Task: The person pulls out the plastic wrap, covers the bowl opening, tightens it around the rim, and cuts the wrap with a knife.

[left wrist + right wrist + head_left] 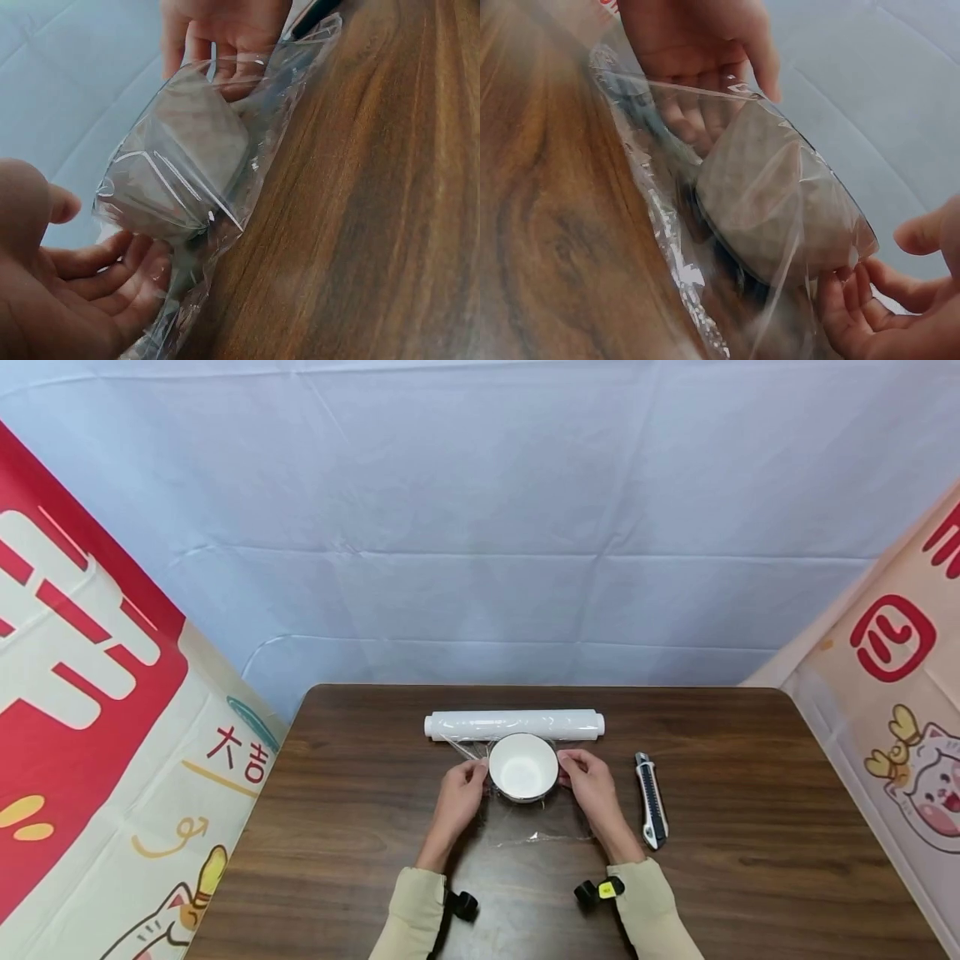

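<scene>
A round white bowl [524, 767] with a thin dark rim stands on the table between both hands. Clear plastic wrap [176, 176] hangs in folds down its side and spreads onto the tabletop. At the bowl's left side, my left hand [461, 795] touches the wrap with relaxed fingers, its thumb held apart. On the opposite side, the fingers of my right hand [592, 785] rest against the wrap below the rim; in the right wrist view, that thumb [919, 232] stands away from them. Whether the wrap lies tight across the bowl's top is hard to tell.
Just behind the bowl lies a white roll of plastic wrap [514, 725]. A utility knife [652, 800] with a white and dark handle is to the right of the right hand. The brown wooden table [360, 827] meets a pale cloth backdrop [480, 610], with printed cloths at both sides.
</scene>
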### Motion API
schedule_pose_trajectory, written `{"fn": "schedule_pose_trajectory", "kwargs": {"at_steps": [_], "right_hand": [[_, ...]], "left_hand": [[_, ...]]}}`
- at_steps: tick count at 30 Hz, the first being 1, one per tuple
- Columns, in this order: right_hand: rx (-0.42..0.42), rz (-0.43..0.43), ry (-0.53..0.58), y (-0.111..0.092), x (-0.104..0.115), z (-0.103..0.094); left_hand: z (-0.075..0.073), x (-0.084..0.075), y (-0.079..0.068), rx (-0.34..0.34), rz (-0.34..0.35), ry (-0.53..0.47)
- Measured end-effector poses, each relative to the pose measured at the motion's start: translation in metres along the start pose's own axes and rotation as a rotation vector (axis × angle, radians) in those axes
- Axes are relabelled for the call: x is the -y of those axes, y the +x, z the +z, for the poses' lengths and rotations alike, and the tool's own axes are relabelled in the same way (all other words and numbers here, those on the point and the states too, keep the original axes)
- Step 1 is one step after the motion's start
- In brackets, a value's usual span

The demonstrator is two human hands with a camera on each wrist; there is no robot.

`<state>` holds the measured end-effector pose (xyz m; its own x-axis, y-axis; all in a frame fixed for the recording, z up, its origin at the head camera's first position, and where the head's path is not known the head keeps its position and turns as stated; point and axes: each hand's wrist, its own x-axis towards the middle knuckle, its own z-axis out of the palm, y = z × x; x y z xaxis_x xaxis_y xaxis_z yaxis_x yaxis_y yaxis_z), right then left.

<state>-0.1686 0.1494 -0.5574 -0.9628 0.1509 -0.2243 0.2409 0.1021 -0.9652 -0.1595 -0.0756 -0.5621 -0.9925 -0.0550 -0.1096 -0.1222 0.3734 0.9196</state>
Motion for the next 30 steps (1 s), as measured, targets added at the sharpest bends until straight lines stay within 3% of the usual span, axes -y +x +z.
{"fn": "schedule_pose_trajectory", "kwargs": {"at_steps": [5,12,16,22,30], "right_hand": [[0.017,0.019,0.016,0.002,0.002,-0.004],[0.028,0.003,-0.008,0.001,0.006,-0.011],[0.082,0.048,-0.012,0.001,0.005,-0.007],[0.092,0.096,-0.004,0.005,0.002,-0.001],[0.085,0.073,-0.202,0.009,0.002,0.002]], "left_hand": [[-0.001,-0.003,0.002,0.033,0.01,0.039],[-0.004,-0.012,-0.001,0.001,0.035,0.179],[-0.003,-0.007,0.001,0.008,0.008,0.172],[0.003,-0.003,0.003,0.027,-0.045,0.097],[0.008,0.0,0.006,0.032,-0.031,0.068]]}}
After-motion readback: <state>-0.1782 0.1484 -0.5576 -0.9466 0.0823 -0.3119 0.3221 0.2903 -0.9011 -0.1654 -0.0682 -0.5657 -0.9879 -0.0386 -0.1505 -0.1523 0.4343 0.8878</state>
